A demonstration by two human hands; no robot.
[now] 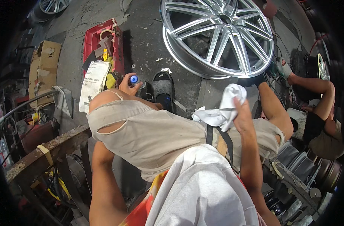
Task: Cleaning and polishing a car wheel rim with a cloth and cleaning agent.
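My left hand is closed around a small clear plastic bottle with a blue cap, low beside my left knee. In my right hand I grip a bunched white cloth, raised over my lap; part of it hangs down onto the beige shorts. Ahead of me a silver multi-spoke alloy wheel rim lies face up, its near edge close to my right foot. My left foot wears a dark slide sandal.
Left of the bottle stands a red plastic toolbox holding tape and yellow items, a printed paper bag against it. Further left are flattened cardboard and a rusty metal frame. On the right, another person's leg, cables and stacked rims.
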